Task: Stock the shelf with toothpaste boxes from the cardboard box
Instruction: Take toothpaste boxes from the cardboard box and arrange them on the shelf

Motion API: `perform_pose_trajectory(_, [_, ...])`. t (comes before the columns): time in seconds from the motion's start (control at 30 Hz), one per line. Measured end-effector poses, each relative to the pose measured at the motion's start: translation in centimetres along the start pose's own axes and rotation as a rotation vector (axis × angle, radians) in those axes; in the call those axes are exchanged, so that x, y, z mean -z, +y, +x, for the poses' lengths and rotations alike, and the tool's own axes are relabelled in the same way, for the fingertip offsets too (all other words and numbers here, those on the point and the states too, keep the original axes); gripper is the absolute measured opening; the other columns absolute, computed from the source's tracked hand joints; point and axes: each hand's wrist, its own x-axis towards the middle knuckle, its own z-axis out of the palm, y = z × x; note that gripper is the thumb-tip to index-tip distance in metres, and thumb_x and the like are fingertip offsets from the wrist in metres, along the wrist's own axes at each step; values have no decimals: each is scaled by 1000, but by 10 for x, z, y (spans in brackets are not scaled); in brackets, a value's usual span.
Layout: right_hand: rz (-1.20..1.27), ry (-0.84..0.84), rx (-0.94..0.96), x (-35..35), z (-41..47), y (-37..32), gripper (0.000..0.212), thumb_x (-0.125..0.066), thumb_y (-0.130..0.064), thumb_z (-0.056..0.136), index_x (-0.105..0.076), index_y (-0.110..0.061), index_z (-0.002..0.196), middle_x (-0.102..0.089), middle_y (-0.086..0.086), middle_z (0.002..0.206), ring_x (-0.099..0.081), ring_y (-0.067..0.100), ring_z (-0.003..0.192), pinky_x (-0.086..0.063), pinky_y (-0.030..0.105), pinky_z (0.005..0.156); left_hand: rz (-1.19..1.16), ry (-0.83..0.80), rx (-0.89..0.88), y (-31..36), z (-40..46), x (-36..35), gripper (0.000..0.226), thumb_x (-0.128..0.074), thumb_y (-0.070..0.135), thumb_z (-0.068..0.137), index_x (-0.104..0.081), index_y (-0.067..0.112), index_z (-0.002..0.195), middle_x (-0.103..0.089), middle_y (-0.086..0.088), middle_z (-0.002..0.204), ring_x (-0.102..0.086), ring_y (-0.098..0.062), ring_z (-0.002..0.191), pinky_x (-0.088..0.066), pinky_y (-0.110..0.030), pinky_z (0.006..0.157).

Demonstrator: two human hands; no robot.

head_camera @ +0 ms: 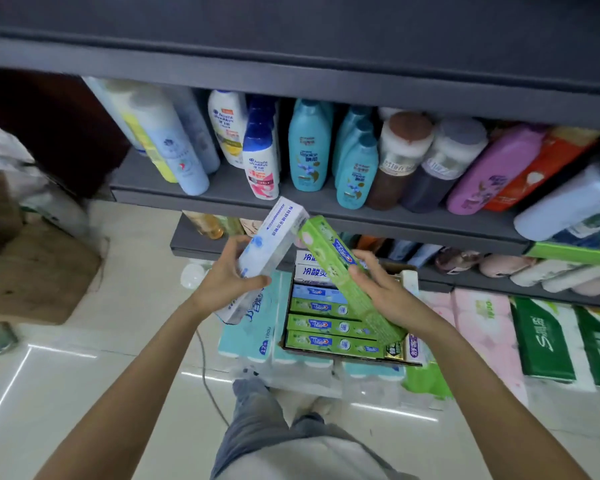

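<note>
Left hand (231, 277): fingers and thumb wrapped round the lower half of a white-and-blue toothpaste box (271, 244), which is held tilted, its far end pointing up toward the shelving. Right hand (388, 292): closed on a green toothpaste box (340, 268), fingers across its upper face, thumb side hidden beneath. The green box slants the opposite way, so the two top ends nearly meet — contact between them cannot be confirmed.

Directly below both hands sits the open cardboard box (404, 271), resting on packs of tissue rolls (253, 327) on the floor. It holds further stock: rows of green toothpaste boxes (329, 342) nearest the person, blue and white ones behind.

Assessment: the step in hand appears to be carrying — both boxes are clear of the carton and not yet placed. The shelf with shampoo bottles (309, 150) looks full along its front; the lower shelf edge (194, 244) just beyond the hands is partly hidden, so the intended slot cannot be identified.

Next move, as judged: level each box, turn its printed face outward, and set it down without striking neighbouring goods.
</note>
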Motion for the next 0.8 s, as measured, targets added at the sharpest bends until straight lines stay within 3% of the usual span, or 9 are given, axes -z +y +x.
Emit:
perform_pose_trajectory(0.1, [-24,9,137,9,-17,-44,36,-39,-53,85,-43,-45,120,-59,-22,113,-53,-4,103,-34,15,93,-119,52,-48,36,-21,23,62,-73,40,60,-51,23,115,-60,3,111,-58,1,90,-44,-10,74])
perform_pose_trajectory(0.2, [-40,43,274,21,-26,-93,32,-43,-50,82,-44,-53,114,-55,-43,107,-47,-24,99,-31,-1,87,-353,81,-13,74,-36,51,40,-64,35,71,-62,21,109,-67,-3,103,-66,-5,80,-50,-13,67])
perform_pose_trajectory(0.27, [-26,79,324,28,-26,-124,29,-44,-53,78,-45,-58,107,-53,-50,97,-46,-30,91,-32,-2,84,-602,49,38,95,-42,69,37,-63,33,77,-63,15,109,-71,-9,93,-69,-15,72,-55,-22,62])
perform_pose_trajectory(0.37, [23,101,382,35,-16,-164,28,-45,-55,80,-51,-59,107,-60,-40,92,-53,-20,82,-38,8,82,-887,22,47,123,-46,94,52,-65,42,68,-69,8,107,-73,-10,88,-70,-18,71,-57,-25,62])
perform_pose_trajectory(0.47, [-25,115,451,36,-2,-200,27,-44,-45,93,-53,-50,117,-63,-29,96,-54,-13,78,-42,7,72,-844,-44,-104,145,-46,120,57,-80,53,49,-78,14,90,-74,-7,89,-71,-15,73,-56,-24,65])
perform_pose_trajectory(0.57, [-74,107,472,34,14,-232,28,-41,-45,95,-53,-46,121,-63,-23,106,-56,-10,86,-42,9,73,-639,-3,-174,167,-38,151,74,-91,52,31,-75,16,94,-73,-6,82,-69,-14,68,-56,-25,63])
perform_pose_trajectory(0.63, [-114,102,468,31,26,-251,30,-40,-48,95,-51,-46,122,-62,-23,110,-56,-5,96,-41,16,77,-535,23,-202,181,-24,175,68,-85,36,49,-62,14,109,-73,-7,86,-69,-17,72,-58,-28,65])
perform_pose_trajectory(0.7, [-151,120,452,29,41,-267,32,-38,-52,95,-49,-48,124,-61,-21,114,-56,0,103,-41,22,84,-580,28,-199,194,-6,198,49,-69,24,67,-57,11,113,-73,-9,90,-71,-20,77,-59,-30,67])
perform_pose_trajectory(0.8, [-178,199,440,28,66,-288,33,-36,-53,95,-48,-48,125,-61,-14,118,-55,7,108,-40,26,90,-591,80,-164,211,27,234,26,-58,27,86,-62,12,107,-74,-10,89,-72,-18,74,-57,-28,69])
